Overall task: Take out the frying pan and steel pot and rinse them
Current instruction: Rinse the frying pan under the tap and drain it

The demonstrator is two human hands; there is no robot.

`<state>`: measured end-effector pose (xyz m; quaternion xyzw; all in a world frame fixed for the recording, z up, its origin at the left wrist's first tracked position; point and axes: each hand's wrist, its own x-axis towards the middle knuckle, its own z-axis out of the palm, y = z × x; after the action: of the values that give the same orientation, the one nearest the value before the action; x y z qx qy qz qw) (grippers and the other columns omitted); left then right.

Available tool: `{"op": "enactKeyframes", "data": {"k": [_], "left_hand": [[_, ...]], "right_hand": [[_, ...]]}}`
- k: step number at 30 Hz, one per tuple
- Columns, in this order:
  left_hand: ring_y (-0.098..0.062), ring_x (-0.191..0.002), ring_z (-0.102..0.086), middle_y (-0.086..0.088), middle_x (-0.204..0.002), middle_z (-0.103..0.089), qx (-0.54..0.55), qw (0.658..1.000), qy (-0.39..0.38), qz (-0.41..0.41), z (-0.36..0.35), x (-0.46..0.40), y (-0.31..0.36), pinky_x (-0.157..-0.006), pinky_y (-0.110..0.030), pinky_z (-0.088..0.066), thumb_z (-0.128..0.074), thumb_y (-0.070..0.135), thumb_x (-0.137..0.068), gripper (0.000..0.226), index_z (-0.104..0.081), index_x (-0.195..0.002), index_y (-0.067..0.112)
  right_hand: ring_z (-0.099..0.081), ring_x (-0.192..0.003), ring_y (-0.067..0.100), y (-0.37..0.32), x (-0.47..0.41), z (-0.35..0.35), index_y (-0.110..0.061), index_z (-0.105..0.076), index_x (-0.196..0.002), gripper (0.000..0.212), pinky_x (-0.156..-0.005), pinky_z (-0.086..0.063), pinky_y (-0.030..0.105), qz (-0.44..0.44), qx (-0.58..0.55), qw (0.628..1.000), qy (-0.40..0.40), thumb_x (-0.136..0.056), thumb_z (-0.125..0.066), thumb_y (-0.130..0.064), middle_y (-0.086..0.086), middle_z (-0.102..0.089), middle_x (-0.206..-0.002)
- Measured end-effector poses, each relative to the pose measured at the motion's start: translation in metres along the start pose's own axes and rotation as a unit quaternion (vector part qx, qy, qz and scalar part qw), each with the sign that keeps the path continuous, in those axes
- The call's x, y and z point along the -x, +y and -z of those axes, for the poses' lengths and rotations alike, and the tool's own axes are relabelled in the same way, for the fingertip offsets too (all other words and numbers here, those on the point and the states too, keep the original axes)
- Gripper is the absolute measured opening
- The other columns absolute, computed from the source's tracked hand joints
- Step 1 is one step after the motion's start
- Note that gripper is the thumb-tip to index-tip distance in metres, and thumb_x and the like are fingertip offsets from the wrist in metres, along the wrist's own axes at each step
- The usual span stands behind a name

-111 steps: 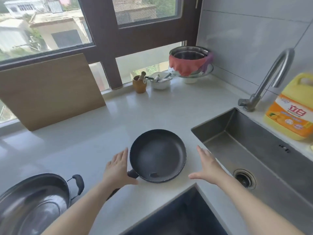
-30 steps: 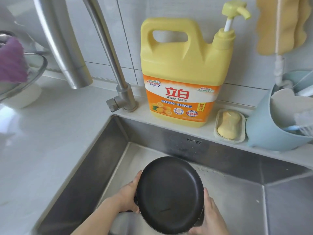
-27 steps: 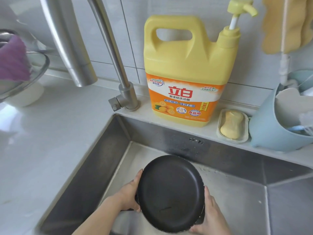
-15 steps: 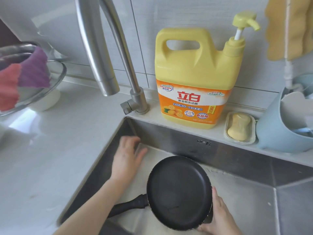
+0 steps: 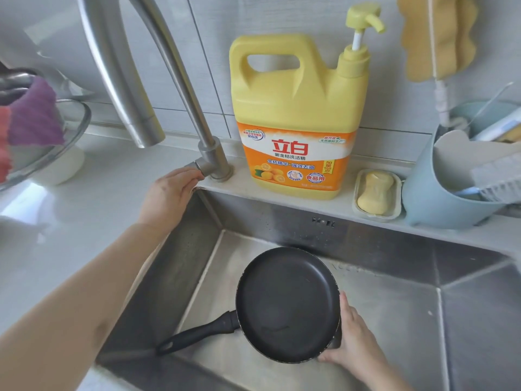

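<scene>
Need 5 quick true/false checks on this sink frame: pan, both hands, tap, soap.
1. The frying pan is inside the sink. True.
2. The left hand grips the pan's handle. False: it reaches the faucet lever; the handle is free.
3. The right hand holds the pan's rim. True.
4. Water runs from the faucet. False: no stream shows.
5. The soap bar lies in the sink. False: it sits in a dish on the ledge, beside the detergent jug.

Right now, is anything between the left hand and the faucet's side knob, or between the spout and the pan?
Nothing visible: left hand already reaches the faucet knob; only open air separates spout and frying pan.
</scene>
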<state>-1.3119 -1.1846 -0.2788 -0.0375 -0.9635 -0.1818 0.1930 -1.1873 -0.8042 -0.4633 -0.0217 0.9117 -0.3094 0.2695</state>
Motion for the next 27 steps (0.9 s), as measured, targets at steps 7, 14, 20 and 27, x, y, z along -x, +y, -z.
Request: {"op": "enactKeyframes", "data": {"k": [7,14,20,27], "left_hand": [[-0.028,-0.096,-0.065,-0.011,-0.107,-0.069,0.008,1.0,0.021,-0.011,0.0,0.007,-0.006,-0.095,-0.024,-0.043,-0.057,0.0,-0.092,0.015,-0.071,-0.097,0.003],[-0.028,-0.112,-0.06,-0.005,-0.124,-0.063,0.044,0.998,-0.013,0.032,-0.001,0.007,-0.013,-0.104,-0.039,-0.044,-0.044,0.027,-0.098,0.029,-0.066,-0.115,0.02],[-0.027,-0.118,-0.049,-0.009,-0.13,-0.05,0.003,0.996,0.005,0.092,-0.016,0.075,0.022,-0.102,-0.039,-0.04,-0.061,0.026,-0.091,0.05,-0.049,-0.139,0.017],[-0.022,-0.135,-0.038,0.002,-0.157,-0.009,0.029,0.827,-0.517,0.217,-0.102,0.165,0.033,-0.107,-0.031,-0.037,-0.084,0.031,-0.066,0.132,0.016,-0.152,0.025]], "right_hand": [[-0.036,-0.13,0.01,0.0,0.001,0.001,-0.023,0.022,-0.15,0.148,-0.096,-0.04,0.024,0.008,0.005,1.0,0.002,-0.052,-0.082,-0.059,-0.011,-0.03,-0.144],[-0.036,-0.129,0.009,0.002,-0.001,-0.001,-0.024,0.023,-0.149,0.149,-0.095,-0.04,0.023,0.013,-0.001,1.0,-0.003,-0.051,-0.082,-0.061,-0.01,-0.03,-0.143],[-0.035,-0.129,0.007,0.002,-0.004,-0.002,-0.03,0.029,-0.146,0.151,-0.093,-0.04,0.023,0.0,-0.01,1.0,-0.014,-0.046,-0.079,-0.063,-0.012,-0.03,-0.142],[-0.034,-0.126,0.005,0.01,-0.009,0.0,-0.036,0.031,-0.142,0.155,-0.096,-0.038,0.022,-0.002,-0.039,0.998,-0.046,-0.039,-0.082,-0.061,-0.013,-0.031,-0.134]]}}
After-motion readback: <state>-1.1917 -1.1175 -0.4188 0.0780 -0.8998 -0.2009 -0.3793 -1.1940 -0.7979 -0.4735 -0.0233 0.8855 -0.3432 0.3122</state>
